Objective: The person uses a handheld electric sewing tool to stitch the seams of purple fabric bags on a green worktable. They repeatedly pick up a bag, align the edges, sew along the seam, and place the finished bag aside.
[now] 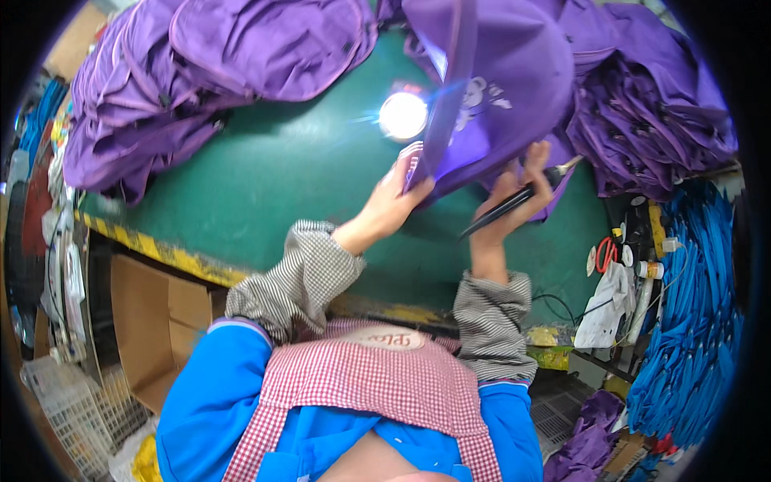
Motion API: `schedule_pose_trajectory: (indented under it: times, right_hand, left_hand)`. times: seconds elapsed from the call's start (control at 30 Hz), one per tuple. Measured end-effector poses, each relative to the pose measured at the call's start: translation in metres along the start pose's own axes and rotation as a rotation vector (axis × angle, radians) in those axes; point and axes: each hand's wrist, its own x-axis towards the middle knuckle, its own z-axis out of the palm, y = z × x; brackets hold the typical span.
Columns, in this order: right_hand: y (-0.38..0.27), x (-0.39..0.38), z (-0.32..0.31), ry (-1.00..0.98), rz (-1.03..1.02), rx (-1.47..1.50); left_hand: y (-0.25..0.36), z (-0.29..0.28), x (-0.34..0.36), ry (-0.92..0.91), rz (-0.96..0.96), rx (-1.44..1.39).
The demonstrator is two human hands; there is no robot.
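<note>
A purple fabric bag (514, 88) with a pale printed figure is raised over the green table (265, 169). My left hand (387, 207) is closed on its near left edge, where a small striped label (414, 161) shows by the fingers. At the bag's lower right edge is my right hand (518, 193), fingers curled around a slim black-handled tool (506, 210). The handle tapers to a point toward me, and its pale far tip looks like a brush. Whether the right fingers also grip the bag is hard to see.
Piles of purple bags lie at the far left (241, 48) and far right (634, 112) of the table. Blue straps (691, 321) hang at the right, near red-handled scissors (606, 253). A cardboard box (152, 321) stands below the table's yellow-black edge (161, 249).
</note>
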Motion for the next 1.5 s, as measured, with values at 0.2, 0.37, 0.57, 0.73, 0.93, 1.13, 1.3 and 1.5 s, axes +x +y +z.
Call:
schedule_pose_trajectory:
  times: [0.2, 0.37, 0.57, 0.73, 0.93, 1.13, 1.3, 1.5]
  right_hand:
    - [-0.049, 0.031, -0.025, -0.023, -0.317, -0.023]
    - [-0.060, 0.039, -0.070, 0.148, -0.370, -0.189]
    - [-0.046, 0.036, -0.110, 0.162, -0.431, -0.465]
    - [-0.033, 0.031, -0.129, 0.275, -0.356, -0.460]
    - [-0.042, 0.035, -0.108, 0.183, -0.376, -0.432]
    - [-0.047, 0.021, -0.104, 0.085, -0.262, -0.500]
    - [-0.040, 0.014, -0.094, -0.031, -0.247, -0.339]
    - [-0.036, 0.012, -0.066, -0.072, -0.157, -0.262]
  left_hand:
    - [0.097, -0.030, 0.078, 0.316, 0.273, -0.054]
    - [0.141, 0.019, 0.150, 0.184, 0.460, -0.314]
    - [0.126, 0.042, 0.186, 0.244, 0.395, -0.271]
    - [0.144, 0.066, 0.251, 0.064, 0.633, 0.462]
    - [0.039, 0.125, 0.343, -0.213, 0.490, 1.165]
    - [0.051, 0.135, 0.295, -0.054, 0.626, 0.732]
    - [0.037, -0.036, 0.209, 0.416, 0.775, 0.590]
    - [-0.036, -0.194, 0.075, 1.366, 0.268, 0.396]
